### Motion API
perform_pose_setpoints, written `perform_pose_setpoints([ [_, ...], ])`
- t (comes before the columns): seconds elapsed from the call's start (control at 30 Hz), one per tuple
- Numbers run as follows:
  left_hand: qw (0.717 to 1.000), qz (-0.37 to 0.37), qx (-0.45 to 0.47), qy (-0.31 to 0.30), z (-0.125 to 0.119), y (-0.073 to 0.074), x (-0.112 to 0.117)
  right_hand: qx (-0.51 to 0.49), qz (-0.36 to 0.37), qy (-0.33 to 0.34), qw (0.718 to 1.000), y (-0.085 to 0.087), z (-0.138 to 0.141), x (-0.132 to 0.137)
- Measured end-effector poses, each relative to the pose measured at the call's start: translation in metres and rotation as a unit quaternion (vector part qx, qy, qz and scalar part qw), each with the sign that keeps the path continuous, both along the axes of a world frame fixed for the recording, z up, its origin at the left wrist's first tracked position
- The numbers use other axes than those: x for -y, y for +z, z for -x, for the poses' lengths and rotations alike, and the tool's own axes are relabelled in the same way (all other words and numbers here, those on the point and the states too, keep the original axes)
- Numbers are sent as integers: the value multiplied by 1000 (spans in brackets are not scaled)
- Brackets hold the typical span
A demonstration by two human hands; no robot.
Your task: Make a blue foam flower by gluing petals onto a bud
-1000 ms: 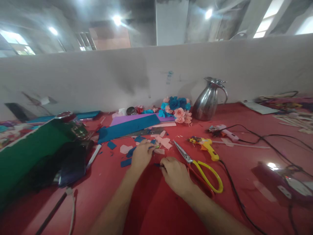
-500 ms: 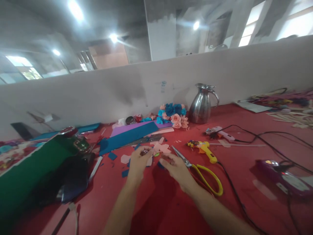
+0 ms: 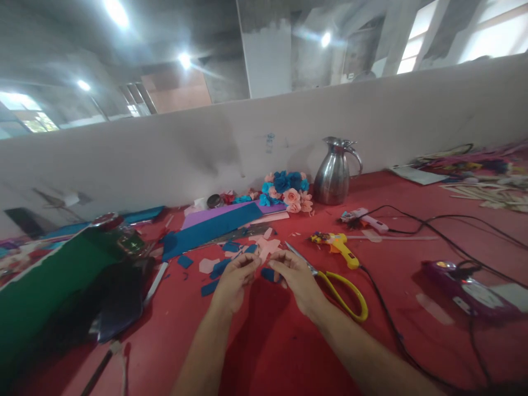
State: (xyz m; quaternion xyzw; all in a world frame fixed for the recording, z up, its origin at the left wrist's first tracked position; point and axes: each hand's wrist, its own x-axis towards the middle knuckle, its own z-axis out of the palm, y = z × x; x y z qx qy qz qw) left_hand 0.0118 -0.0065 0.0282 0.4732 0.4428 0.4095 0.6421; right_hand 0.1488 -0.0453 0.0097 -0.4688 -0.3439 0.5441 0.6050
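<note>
**Two hands meet over the paper scraps**

Right here, mid-desk (image 3: pixel 256 363), the left hand (image 3: pixel 231 281) and the right hand (image 3: pixel 297 279) face each other, a narrow gap between them. The left fingers are bent in, tips nearly together; whether they pinch anything, I can't tell. The right fingers curl with thumb and forefinger close, and a blue piece (image 3: pixel 269 274) shows just beneath them; gripped or merely lying there, I can't tell that either.

Just beyond the fingers, pink pieces (image 3: pixel 268 246) lie in a loose heap, with blue scraps (image 3: pixel 220 268) strewn to the left. Farther back, a long blue sheet (image 3: pixel 212 228) slants across a purple sheet (image 3: pixel 198 220), and there, at the far side, paper flowers (image 3: pixel 289 190) bunch up beside a shiny jug (image 3: pixel 333 176).

Over to the right! Scissors (image 3: pixel 322 276) lie right by the right hand, handles toward the near side, with a yellow glue gun (image 3: pixel 347 254) past them and a pink glue gun (image 3: pixel 373 221) farther off.
</note>
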Motion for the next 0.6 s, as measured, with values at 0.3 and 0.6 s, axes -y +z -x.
perform_pose_setpoints([
  [0.3,999,-25,-24,32,-11,1,10,316,-157,-138,925,-10,-6,1],
  [0.6,1000,1,-10,-6,-12,7,11,500,-227,-143,823,-10,-1,12],
])
